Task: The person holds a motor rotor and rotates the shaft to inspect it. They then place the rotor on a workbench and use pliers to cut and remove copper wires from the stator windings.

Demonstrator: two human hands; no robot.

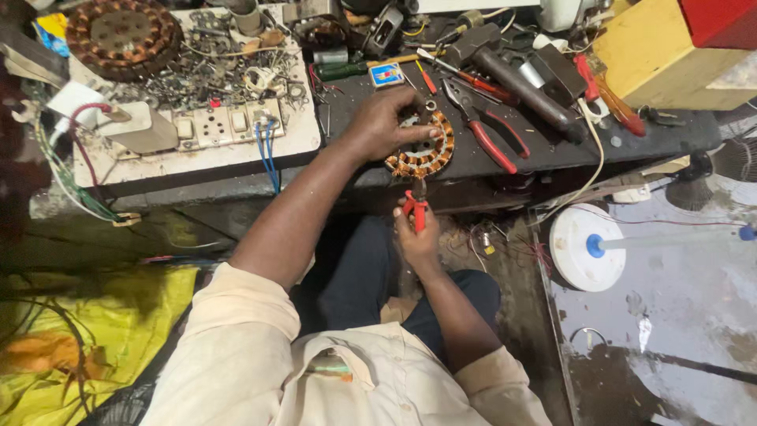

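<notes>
My left hand [384, 125] presses down on a round copper-wound motor stator [422, 155] that lies at the front edge of the dark workbench [552, 154]. Just below that edge, my right hand [415, 237] grips small red-handled cutters [415, 207], whose jaws point up at the stator's lower rim. Whether the jaws touch the winding cannot be told.
Red-handled pliers [493, 138], a hammer [516, 79] and screwdrivers lie right of the stator. A switch board [225, 126], a pile of small metal parts [213, 71] and a larger stator [122, 35] sit at left. A white fan base [579, 248] stands on the floor at right.
</notes>
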